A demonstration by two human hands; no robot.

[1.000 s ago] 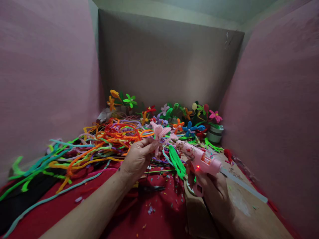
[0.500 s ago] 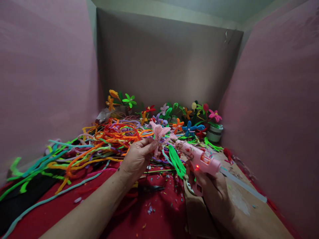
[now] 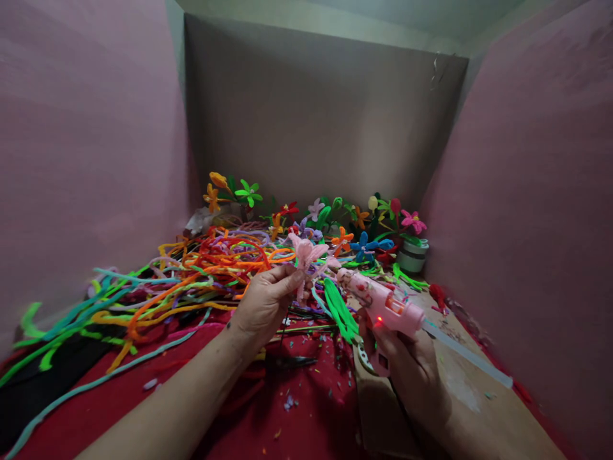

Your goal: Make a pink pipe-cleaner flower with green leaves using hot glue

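Between the thumb and fingers of my left hand is a pale pink pipe-cleaner flower, its petals spreading upward. My right hand is wrapped round the grip of a pink hot glue gun, which has a small red light lit on its side. A long translucent glue stick sticks out of the gun's back end. The nozzle points left at the flower's lower petals; whether it touches them I cannot tell. Behind the gun lies a bundle of bright green pipe cleaners.
A tangled heap of coloured pipe cleaners spreads across the left and middle. Finished flowers, among them a blue one, stand along the back near a small white pot. Dark pliers-like tool and scraps lie on the red cloth; cardboard is at right.
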